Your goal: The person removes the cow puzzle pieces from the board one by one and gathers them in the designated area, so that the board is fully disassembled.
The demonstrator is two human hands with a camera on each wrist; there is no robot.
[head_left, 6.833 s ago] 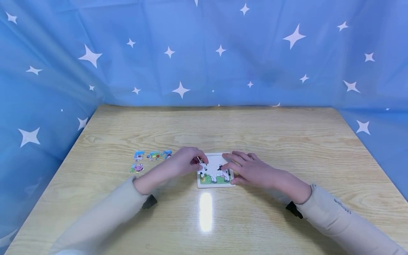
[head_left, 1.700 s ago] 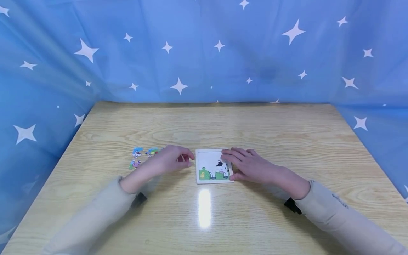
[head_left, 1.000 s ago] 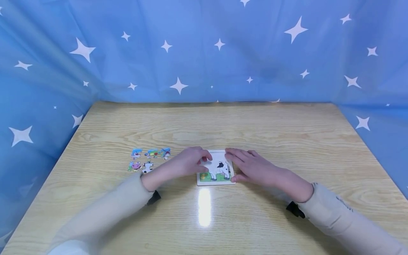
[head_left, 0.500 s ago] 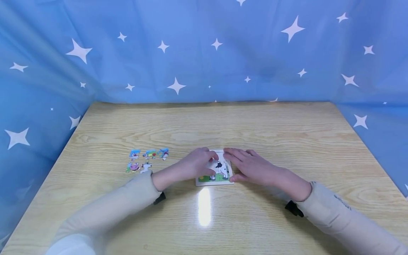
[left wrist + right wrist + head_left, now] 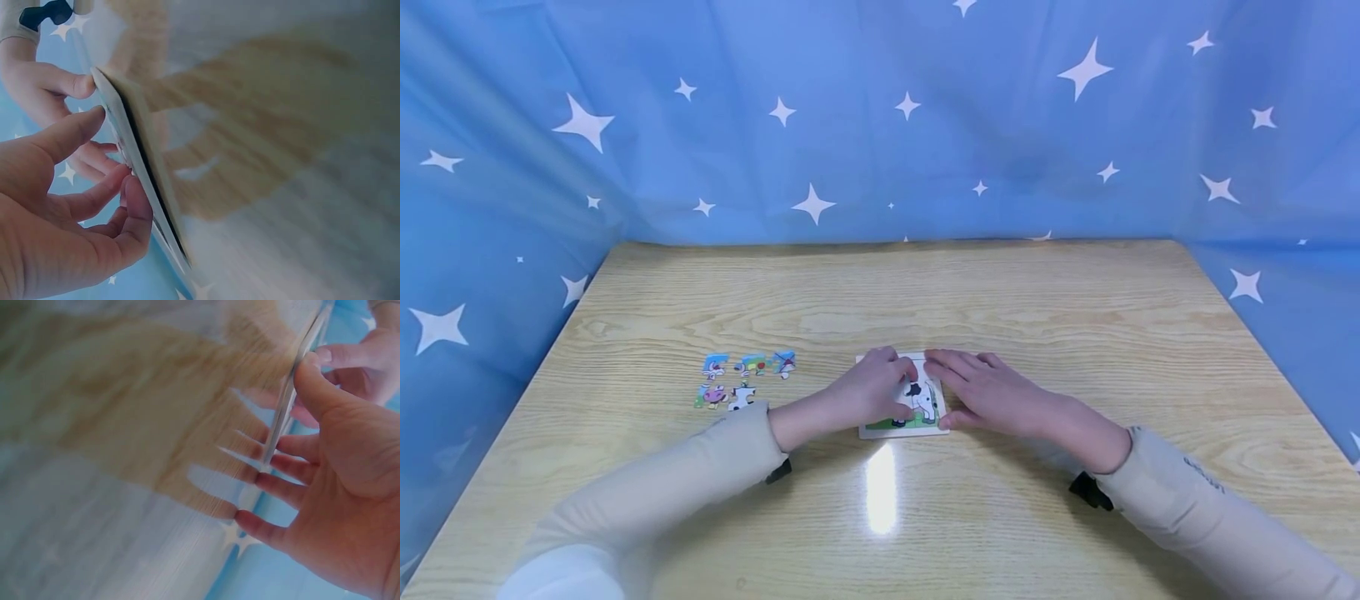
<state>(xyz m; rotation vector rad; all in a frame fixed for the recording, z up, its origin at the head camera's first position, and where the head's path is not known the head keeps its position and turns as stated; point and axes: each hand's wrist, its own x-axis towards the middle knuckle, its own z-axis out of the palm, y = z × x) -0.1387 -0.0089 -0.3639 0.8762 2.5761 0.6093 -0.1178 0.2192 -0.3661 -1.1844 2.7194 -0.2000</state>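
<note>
A small jigsaw puzzle tray (image 5: 880, 433) with a white frame lies flat on the table, partly filled with pieces showing a black-and-white cow's body (image 5: 927, 400) on green grass. My left hand (image 5: 874, 387) reaches over its left part, fingertips touching the puzzle surface and thumb apart from them. In the left wrist view, the left hand (image 5: 69, 206) shows nothing pinched. My right hand (image 5: 992, 393) rests at the tray's right side, thumb by the near corner and fingers spread toward the far edge. The right wrist view shows this right hand's fingers (image 5: 287, 487) nearly straight.
Several loose puzzle pieces lie on the wooden table (image 5: 1075, 317) to the left: a pink one (image 5: 715, 396), a white-and-black one (image 5: 742, 396), and blue-topped ones (image 5: 751, 364) behind. A blue star-patterned curtain (image 5: 880, 125) borders the table behind and at the sides.
The left hand was at the tray's cow-head piece, then moved off left and came back over the tray. A white-and-black piece now lies among the loose ones. The right hand stays put.
</note>
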